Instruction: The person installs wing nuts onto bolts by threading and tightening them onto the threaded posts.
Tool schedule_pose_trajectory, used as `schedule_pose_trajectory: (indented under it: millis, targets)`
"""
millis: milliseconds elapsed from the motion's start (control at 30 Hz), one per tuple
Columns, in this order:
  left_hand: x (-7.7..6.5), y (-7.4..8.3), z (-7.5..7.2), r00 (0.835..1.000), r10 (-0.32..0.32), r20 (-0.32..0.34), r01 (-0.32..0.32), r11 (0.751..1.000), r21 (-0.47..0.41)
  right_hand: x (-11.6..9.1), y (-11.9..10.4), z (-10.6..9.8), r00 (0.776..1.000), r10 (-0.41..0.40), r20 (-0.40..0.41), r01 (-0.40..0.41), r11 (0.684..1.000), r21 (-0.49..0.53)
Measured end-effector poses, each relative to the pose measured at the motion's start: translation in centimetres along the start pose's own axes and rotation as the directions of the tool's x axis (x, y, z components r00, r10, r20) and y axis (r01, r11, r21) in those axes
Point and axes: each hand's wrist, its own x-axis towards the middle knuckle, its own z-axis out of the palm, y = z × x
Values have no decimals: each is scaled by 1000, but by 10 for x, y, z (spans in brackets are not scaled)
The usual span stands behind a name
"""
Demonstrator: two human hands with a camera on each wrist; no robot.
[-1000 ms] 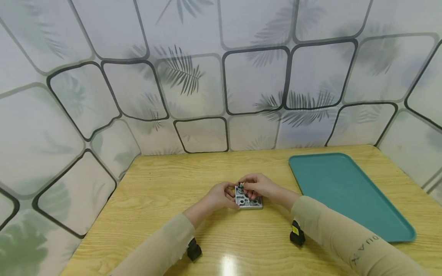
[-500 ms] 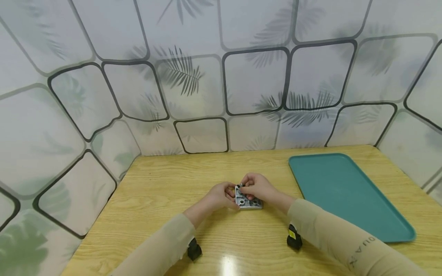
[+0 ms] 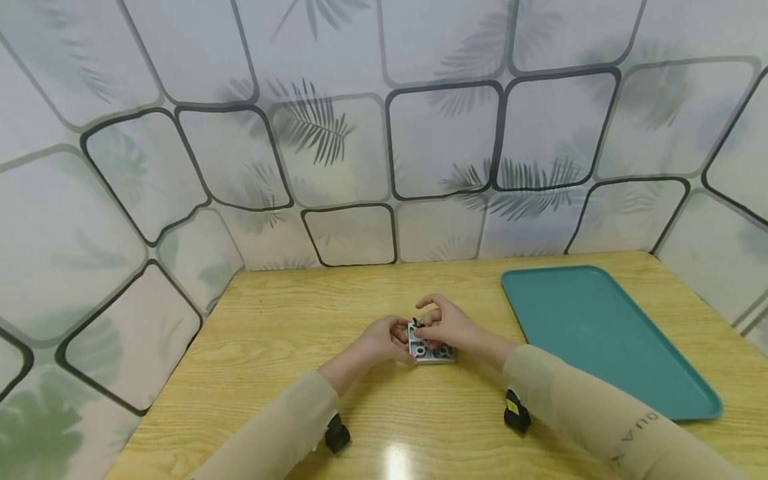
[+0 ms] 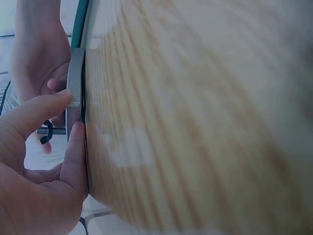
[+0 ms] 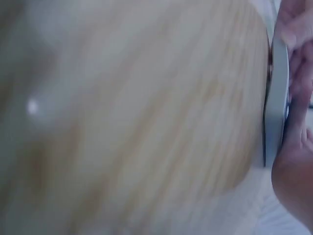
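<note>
A small grey metal plate [image 3: 437, 359] with raised round bosses lies on the wooden table. My left hand [image 3: 379, 341] grips its left edge, thumb and fingers on its sides. At the plate's far left corner stands a threaded bolt [image 4: 59, 131]; a small black winged piece, like a wing nut [image 4: 47, 133], sits around it. My right hand [image 3: 453, 328] is over the plate, thumb beside the bolt and index finger raised away from it. Its other fingers partly hide the plate. In the right wrist view, the plate [image 5: 278, 105] shows edge-on, with fingers beyond it.
A teal tray [image 3: 600, 333] lies on the right side of the wooden table [image 3: 312, 300]. A patterned curtain [image 3: 336, 153] stands behind the table and at its sides. Black wrist devices [image 3: 337, 435] hang under both sleeves.
My right hand's index finger has lifted off the bolt, after its fingertips were together around the bolt's top. The left hand and the plate have stayed in place.
</note>
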Motion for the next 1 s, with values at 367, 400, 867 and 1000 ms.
schedule_pose_trajectory:
  millis: [367,400,867,1000]
  targets:
    - [1,3,-1,1000,11,2,-11,1000,-9,1,-4,-11,991,93,97,-113,968,225]
    - [1,3,-1,1000,13,2,-13,1000,-6,2,-4,-11,991,92,93,-110,972,210]
    - [2,1,2,1000,-8,-11,8,1000,10,2,3,-9,996,20,88,-22,999,26]
    - [0,1,2,1000,-13,-9,13,1000,2,1,2,-6,998,34,62,-34,999,9]
